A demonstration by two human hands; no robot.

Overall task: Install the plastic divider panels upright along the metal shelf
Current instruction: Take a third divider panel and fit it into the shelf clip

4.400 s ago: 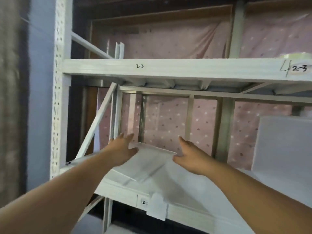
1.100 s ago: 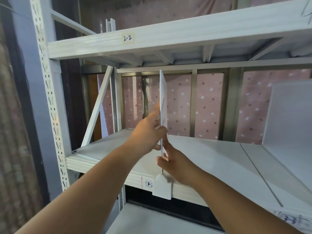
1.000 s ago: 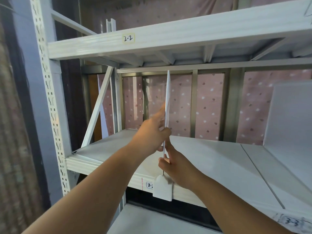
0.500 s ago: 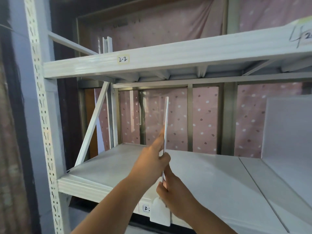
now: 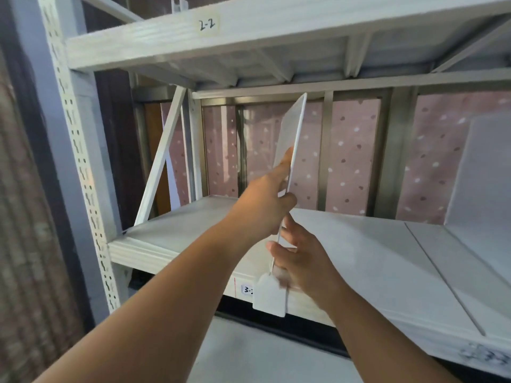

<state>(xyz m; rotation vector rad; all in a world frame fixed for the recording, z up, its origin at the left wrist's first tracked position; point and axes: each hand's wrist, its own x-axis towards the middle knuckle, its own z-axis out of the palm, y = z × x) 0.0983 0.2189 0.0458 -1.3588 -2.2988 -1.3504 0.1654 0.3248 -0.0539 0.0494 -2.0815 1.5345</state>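
A thin white plastic divider panel (image 5: 291,128) stands on edge over the white metal shelf (image 5: 373,244), its top leaning to the right. My left hand (image 5: 265,205) grips its front edge at mid height. Lower down, my right hand (image 5: 301,261) holds the same edge near the shelf's front lip. The panel's white foot tab (image 5: 269,297) hangs over the front of the shelf, partly covering a label. A second white divider panel (image 5: 481,172) stands upright on the shelf at the far right.
The upper shelf beam (image 5: 276,31), labelled 2-2, runs close above the panel's top. A perforated white upright post (image 5: 80,161) and a diagonal brace (image 5: 163,158) stand at the left. Pink dotted fabric and metal bars close off the back.
The panel lay flat on the shelf at first; both hands stood it on edge. Since half a second ago its top has tilted right, showing its left face.
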